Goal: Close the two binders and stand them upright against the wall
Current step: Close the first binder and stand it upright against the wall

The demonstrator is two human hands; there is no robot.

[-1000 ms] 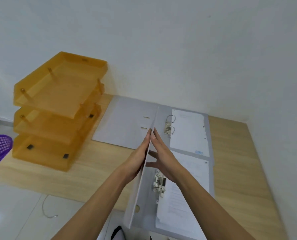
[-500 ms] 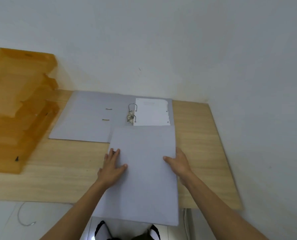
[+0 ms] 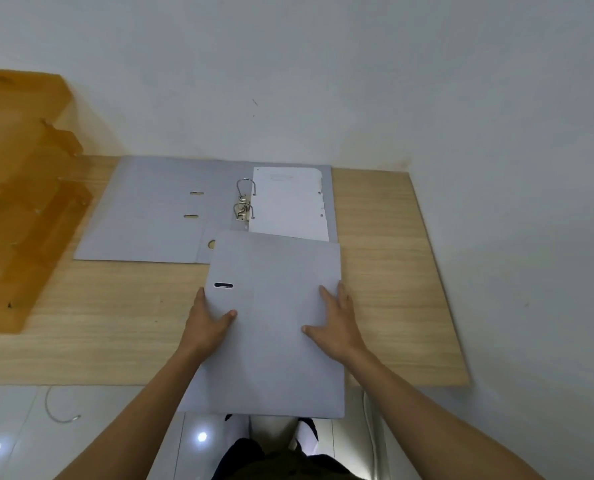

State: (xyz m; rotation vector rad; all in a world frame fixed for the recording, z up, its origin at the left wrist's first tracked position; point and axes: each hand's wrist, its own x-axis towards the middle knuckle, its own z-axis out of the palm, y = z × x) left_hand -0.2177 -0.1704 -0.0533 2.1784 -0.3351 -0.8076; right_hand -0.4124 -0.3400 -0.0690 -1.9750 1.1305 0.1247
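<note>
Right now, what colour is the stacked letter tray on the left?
Translucent orange letter tray, head view.

Arms outstretched, left grip [image 3: 207, 323] and right grip [image 3: 337, 323] palm-down, fingers straight

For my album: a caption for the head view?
Left hand and right hand steady the closed binder; open binder lies behind.

Bare left hand [image 3: 207, 327] and bare right hand [image 3: 337, 323]; slim, bare forearms [image 3: 143, 410] reach the lower frame edge. Dark clothing [image 3: 254, 459] shows at bottom centre.
</note>
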